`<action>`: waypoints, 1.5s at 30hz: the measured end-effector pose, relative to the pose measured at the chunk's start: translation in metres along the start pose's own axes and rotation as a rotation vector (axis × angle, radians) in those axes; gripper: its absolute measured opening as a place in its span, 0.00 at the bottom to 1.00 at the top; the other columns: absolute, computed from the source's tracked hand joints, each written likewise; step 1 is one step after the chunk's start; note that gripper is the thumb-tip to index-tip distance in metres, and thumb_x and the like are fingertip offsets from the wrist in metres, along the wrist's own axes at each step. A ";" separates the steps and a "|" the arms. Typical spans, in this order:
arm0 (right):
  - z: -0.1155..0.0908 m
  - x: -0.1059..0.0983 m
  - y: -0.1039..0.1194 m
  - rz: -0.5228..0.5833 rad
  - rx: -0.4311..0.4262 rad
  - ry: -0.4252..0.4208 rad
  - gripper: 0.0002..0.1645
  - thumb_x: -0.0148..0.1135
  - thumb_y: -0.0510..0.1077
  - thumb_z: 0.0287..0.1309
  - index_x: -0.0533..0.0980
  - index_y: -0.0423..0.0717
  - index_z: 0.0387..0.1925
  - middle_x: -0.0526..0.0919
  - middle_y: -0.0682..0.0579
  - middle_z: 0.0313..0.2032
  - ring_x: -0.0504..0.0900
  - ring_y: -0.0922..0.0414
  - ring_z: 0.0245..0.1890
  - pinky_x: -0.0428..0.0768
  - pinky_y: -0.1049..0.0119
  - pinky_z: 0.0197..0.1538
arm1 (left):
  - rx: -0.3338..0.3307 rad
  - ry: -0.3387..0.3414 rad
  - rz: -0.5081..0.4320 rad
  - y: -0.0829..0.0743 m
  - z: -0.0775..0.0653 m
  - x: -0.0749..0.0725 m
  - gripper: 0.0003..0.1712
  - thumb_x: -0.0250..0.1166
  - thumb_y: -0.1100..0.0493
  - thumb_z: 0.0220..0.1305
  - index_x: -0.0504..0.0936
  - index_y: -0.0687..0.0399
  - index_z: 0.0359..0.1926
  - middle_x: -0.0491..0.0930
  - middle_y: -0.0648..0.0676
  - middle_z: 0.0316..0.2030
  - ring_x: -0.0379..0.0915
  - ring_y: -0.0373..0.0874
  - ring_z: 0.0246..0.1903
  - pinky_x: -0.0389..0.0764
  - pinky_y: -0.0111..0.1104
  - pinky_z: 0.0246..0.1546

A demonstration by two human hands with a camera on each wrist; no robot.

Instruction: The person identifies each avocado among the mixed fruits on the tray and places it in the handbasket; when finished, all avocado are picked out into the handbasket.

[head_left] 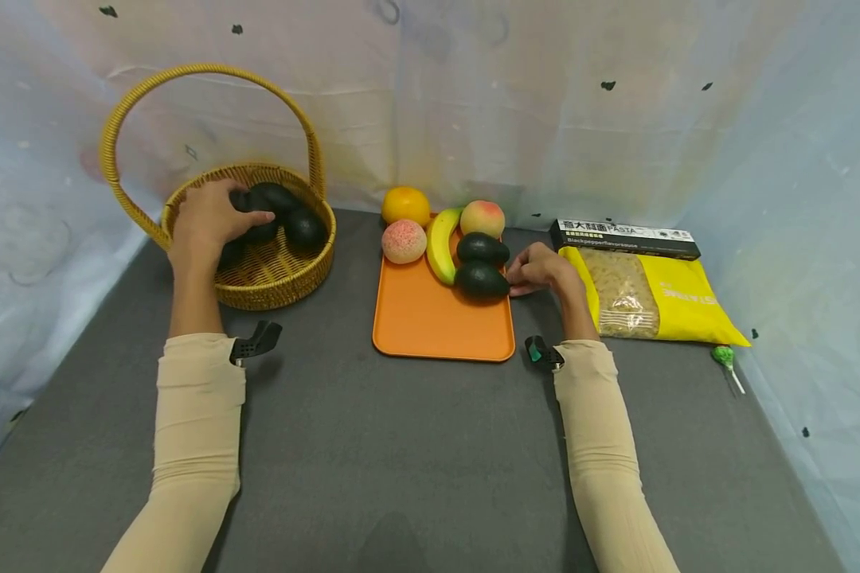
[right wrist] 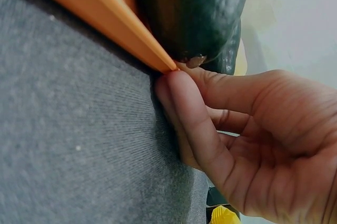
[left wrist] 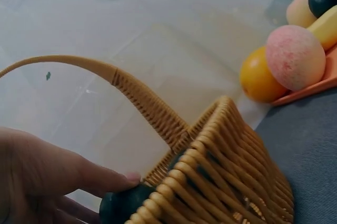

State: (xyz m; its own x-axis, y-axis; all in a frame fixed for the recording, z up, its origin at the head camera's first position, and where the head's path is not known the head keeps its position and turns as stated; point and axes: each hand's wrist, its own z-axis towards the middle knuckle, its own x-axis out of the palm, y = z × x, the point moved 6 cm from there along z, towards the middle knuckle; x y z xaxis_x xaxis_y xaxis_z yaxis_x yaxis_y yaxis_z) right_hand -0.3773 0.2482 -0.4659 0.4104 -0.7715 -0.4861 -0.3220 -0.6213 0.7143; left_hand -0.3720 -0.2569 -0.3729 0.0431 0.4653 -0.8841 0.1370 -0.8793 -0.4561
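Note:
My left hand [head_left: 204, 215] is in the yellow wicker basket [head_left: 275, 290], its thumb and fingers around a dark green avocado [left wrist: 124, 203]. Other avocados [head_left: 306, 229] lie beside it inside the basket, partly covered by the hand. At the right edge of the orange tray [head_left: 440, 330], my right hand [head_left: 545, 269] pinches the rim between thumb and fingers. Close by those fingertips, an avocado [right wrist: 195, 13] rests on the tray, with a second avocado [head_left: 482, 248] just behind it. A banana [head_left: 440, 247] lies to their left.
A speckled peach [head_left: 404, 241], an orange [head_left: 405, 206] and another peach [head_left: 482, 218] sit toward the tray's back. Right of the tray are a yellow pasta bag [head_left: 681, 298], a black pasta box [head_left: 627, 239] and a green lollipop [head_left: 724, 356]. The basket's tall handle [head_left: 208, 69] arches upward.

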 end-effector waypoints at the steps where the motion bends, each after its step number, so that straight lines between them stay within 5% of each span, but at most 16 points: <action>1: 0.000 0.000 0.000 -0.003 0.003 -0.001 0.05 0.64 0.33 0.68 0.82 0.33 0.41 0.82 0.48 0.33 0.88 0.61 0.26 0.90 0.65 0.40 | -0.002 -0.010 0.007 0.000 0.001 0.001 0.46 0.64 0.39 0.72 0.62 0.60 0.79 0.60 0.73 0.77 0.58 0.78 0.71 0.64 0.69 0.69; 12: 0.000 0.001 0.000 -0.009 0.001 -0.008 0.04 0.63 0.32 0.68 0.82 0.32 0.40 0.82 0.48 0.33 0.88 0.61 0.26 0.90 0.66 0.40 | -0.042 -0.027 0.024 0.008 0.007 0.011 0.40 0.65 0.47 0.74 0.67 0.67 0.75 0.67 0.77 0.71 0.67 0.78 0.63 0.73 0.67 0.63; 34: 0.003 0.002 -0.005 0.001 0.011 0.008 0.04 0.64 0.33 0.68 0.83 0.34 0.39 0.82 0.49 0.34 0.88 0.61 0.25 0.90 0.65 0.40 | 0.009 -0.004 0.012 0.004 0.007 0.015 0.38 0.63 0.48 0.75 0.66 0.67 0.75 0.65 0.76 0.72 0.64 0.77 0.67 0.69 0.68 0.65; 45: 0.001 0.001 -0.001 -0.026 -0.011 -0.004 0.05 0.64 0.33 0.68 0.82 0.32 0.40 0.82 0.49 0.34 0.88 0.61 0.25 0.90 0.66 0.40 | 0.044 0.052 0.060 0.003 0.010 0.017 0.42 0.61 0.49 0.77 0.58 0.70 0.78 0.61 0.79 0.74 0.58 0.79 0.70 0.65 0.68 0.69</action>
State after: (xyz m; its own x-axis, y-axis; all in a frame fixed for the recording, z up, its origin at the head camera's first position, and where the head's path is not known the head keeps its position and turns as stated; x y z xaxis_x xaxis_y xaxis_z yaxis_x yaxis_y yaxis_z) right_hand -0.3771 0.2483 -0.4674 0.4149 -0.7559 -0.5064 -0.3017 -0.6394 0.7072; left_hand -0.3809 -0.2532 -0.3904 0.1013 0.4149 -0.9042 0.0891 -0.9090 -0.4071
